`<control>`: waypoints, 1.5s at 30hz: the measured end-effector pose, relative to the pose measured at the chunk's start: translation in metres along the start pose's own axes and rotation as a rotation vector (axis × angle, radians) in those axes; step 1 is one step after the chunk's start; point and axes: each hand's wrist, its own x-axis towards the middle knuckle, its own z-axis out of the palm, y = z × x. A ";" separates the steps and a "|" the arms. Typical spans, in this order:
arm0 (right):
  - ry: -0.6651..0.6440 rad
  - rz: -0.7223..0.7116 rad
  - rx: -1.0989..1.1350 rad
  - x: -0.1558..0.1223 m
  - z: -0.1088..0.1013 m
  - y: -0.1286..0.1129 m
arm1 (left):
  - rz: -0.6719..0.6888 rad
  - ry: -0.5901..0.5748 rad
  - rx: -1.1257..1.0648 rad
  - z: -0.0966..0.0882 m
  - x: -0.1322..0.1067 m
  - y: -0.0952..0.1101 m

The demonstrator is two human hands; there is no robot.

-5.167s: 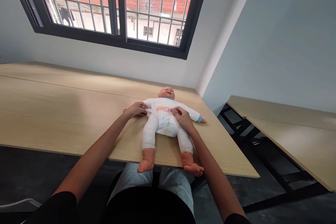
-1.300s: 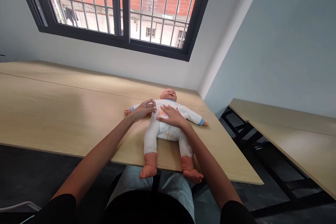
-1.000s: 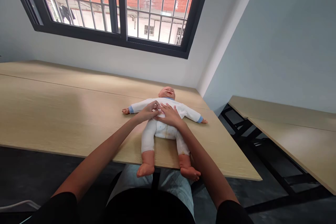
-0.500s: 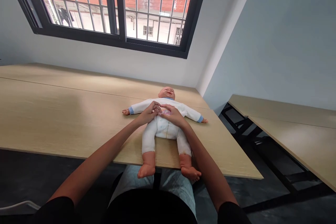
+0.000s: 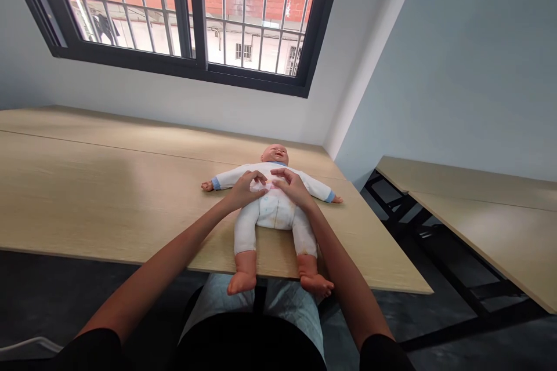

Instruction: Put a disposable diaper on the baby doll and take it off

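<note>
A baby doll [image 5: 273, 214] in a white romper with blue cuffs lies on its back on the wooden table [image 5: 108, 197], arms spread, feet hanging over the near edge. My left hand [image 5: 244, 186] rests on the doll's chest from the left, fingers curled and pinching the fabric. My right hand [image 5: 292, 185] sits on the chest from the right, fingers bent onto the cloth. The fingertips of both hands almost meet over the middle of the chest, by a pink patch on the garment.
A barred window [image 5: 191, 17] runs along the far wall above the table. A second wooden table [image 5: 478, 214] stands to the right, with a dark floor gap and black frame [image 5: 391, 197] between. My lap lies below the table edge.
Both hands have moved from the doll's sides at the waist up to the middle of its chest and come together. The doll's left arm now lies uncovered and spread out.
</note>
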 end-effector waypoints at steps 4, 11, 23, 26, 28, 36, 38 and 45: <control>0.042 0.000 -0.100 0.000 0.004 0.003 | 0.012 -0.012 0.000 0.000 -0.001 0.001; 0.018 0.017 -0.148 0.001 0.004 0.009 | 0.065 -0.055 0.046 -0.001 -0.003 0.001; 0.033 0.045 -0.077 0.002 0.005 0.013 | 0.221 -0.177 0.153 -0.002 -0.006 -0.004; 0.029 0.028 -0.101 0.003 0.005 0.014 | 0.212 -0.176 0.155 -0.003 -0.008 -0.003; 0.028 0.020 -0.111 0.003 0.005 0.015 | 0.201 -0.169 0.152 -0.003 -0.009 -0.002; 0.035 0.041 -0.038 0.003 0.005 0.014 | 0.167 -0.127 0.109 -0.001 -0.009 -0.003; 0.076 0.057 0.073 0.004 0.003 0.013 | 0.153 -0.091 0.089 -0.002 -0.008 -0.002; 0.275 0.088 0.226 0.007 -0.005 0.003 | 0.129 -0.001 0.064 -0.007 -0.007 -0.001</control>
